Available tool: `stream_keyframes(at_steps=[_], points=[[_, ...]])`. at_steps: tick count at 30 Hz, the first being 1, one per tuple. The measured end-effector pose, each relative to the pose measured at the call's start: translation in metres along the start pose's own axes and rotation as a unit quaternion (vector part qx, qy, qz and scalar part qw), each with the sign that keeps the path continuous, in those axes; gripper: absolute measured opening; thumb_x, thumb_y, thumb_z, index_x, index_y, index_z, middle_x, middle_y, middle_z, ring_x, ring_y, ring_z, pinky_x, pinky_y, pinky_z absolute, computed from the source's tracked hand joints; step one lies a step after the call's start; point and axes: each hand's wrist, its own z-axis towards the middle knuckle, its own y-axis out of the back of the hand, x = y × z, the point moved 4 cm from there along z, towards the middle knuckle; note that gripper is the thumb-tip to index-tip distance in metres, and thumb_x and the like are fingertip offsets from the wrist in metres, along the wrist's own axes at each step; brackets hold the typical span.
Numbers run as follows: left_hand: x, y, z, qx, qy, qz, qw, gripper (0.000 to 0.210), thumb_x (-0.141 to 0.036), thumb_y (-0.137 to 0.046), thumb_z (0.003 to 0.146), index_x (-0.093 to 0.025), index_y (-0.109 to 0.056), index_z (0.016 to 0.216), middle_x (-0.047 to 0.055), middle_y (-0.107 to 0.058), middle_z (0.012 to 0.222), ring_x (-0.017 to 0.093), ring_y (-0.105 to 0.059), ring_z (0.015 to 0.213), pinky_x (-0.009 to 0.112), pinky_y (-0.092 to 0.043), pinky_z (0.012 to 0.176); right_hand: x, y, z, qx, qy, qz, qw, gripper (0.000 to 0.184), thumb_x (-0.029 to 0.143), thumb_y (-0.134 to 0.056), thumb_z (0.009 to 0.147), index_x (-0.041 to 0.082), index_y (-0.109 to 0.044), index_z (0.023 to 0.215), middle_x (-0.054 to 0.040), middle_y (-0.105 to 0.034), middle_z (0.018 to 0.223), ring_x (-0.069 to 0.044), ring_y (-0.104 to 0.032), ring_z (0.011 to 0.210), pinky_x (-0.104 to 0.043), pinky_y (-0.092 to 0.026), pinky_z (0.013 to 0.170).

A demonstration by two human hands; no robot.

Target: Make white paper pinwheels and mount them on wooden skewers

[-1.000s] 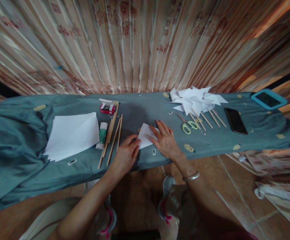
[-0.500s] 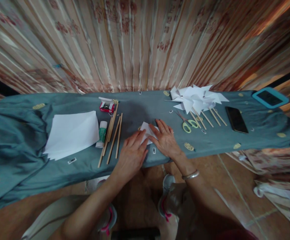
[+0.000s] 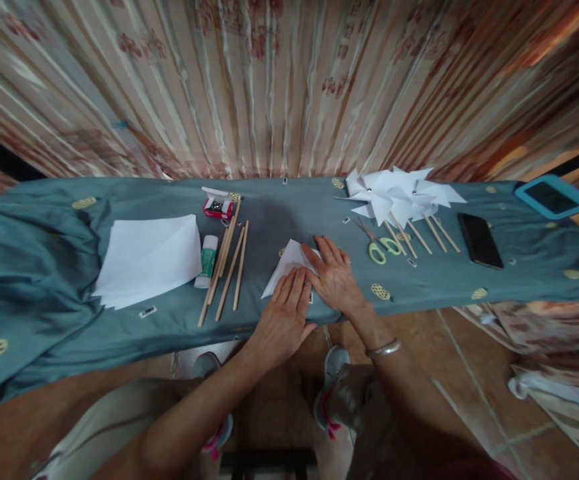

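A folded white piece of paper (image 3: 285, 262), triangular in outline, lies on the cloth-covered table in front of me. My left hand (image 3: 285, 308) rests flat on its near edge, fingers stretched out. On the paper's right part lies my right hand (image 3: 336, 272), its fingers spread; a bracelet is on that wrist. The two hands touch or nearly touch at the fingertips, and they cover the paper's near and right portions. Left of the hands are several wooden sticks (image 3: 229, 273) and a green and white glue stick (image 3: 206, 262). Scissors (image 3: 376, 248) with light green handles lie to the right.
A stack of white paper (image 3: 149, 257) lies at left. Behind the glue stick sits an open red box (image 3: 218, 208) of small metal pieces. Several paper pinwheels (image 3: 399, 193) on sticks, a black phone (image 3: 480, 240) and a blue-framed device (image 3: 553, 197) are at right. A curtain (image 3: 289, 87) hangs behind.
My left hand has slid toward me and right along the paper, uncovering its left corner. My right hand stays on the paper. The whole view has shifted slightly.
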Motion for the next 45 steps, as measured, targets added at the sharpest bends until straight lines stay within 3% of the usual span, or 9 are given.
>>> stream_keyframes(at_steps=[7,17,37,41,45], points=[[-0.002,-0.001,-0.009,0.017,-0.018,0.033,0.999,0.074,-0.038,-0.067,0.084,0.001,-0.037,0.139,0.030,-0.034,0.152,0.038,-0.021,0.147,0.056,-0.024,0.118,0.002,0.000,0.001,-0.010,-0.004,-0.007,1.000,0.051,0.044,-0.037,0.100,0.018,-0.049,0.142,-0.0203,-0.040,0.152,-0.034,-0.032,0.143,-0.052,-0.034,0.107],[0.000,0.001,-0.011,0.039,-0.012,0.036,0.999,0.073,-0.037,-0.068,0.083,0.002,-0.039,0.138,0.032,-0.037,0.149,0.041,-0.028,0.144,0.055,-0.027,0.118,0.003,0.000,0.001,-0.019,-0.014,-0.011,1.000,0.053,0.046,-0.037,0.100,0.017,-0.050,0.141,-0.0207,-0.042,0.150,-0.035,-0.033,0.142,-0.051,-0.034,0.108],[0.006,-0.003,-0.014,0.052,-0.022,0.057,0.997,0.073,-0.038,-0.068,0.083,-0.005,-0.038,0.142,0.026,-0.039,0.151,0.039,-0.027,0.145,0.055,-0.027,0.117,0.002,0.001,0.001,-0.022,-0.017,-0.006,1.000,0.052,0.045,-0.038,0.099,0.017,-0.048,0.142,-0.0201,-0.039,0.153,-0.034,-0.032,0.143,-0.052,-0.033,0.109],[0.005,0.000,-0.012,0.053,-0.017,0.053,0.997,0.074,-0.037,-0.070,0.081,-0.006,-0.039,0.141,0.026,-0.040,0.151,0.038,-0.028,0.145,0.054,-0.028,0.116,0.010,0.011,-0.005,-0.048,0.016,0.000,0.999,0.050,0.040,-0.038,0.100,0.017,-0.044,0.145,-0.0171,-0.034,0.156,-0.031,-0.025,0.147,-0.053,-0.026,0.114],[0.004,0.001,-0.011,0.056,-0.014,0.055,0.997,0.076,-0.040,-0.071,0.080,-0.002,-0.042,0.138,0.028,-0.042,0.148,0.040,-0.031,0.143,0.053,-0.028,0.117,0.026,0.014,-0.018,-0.026,0.078,0.037,0.996,0.046,0.036,-0.033,0.102,0.017,-0.049,0.141,-0.0111,-0.044,0.152,-0.026,-0.026,0.147,-0.047,-0.027,0.115]])
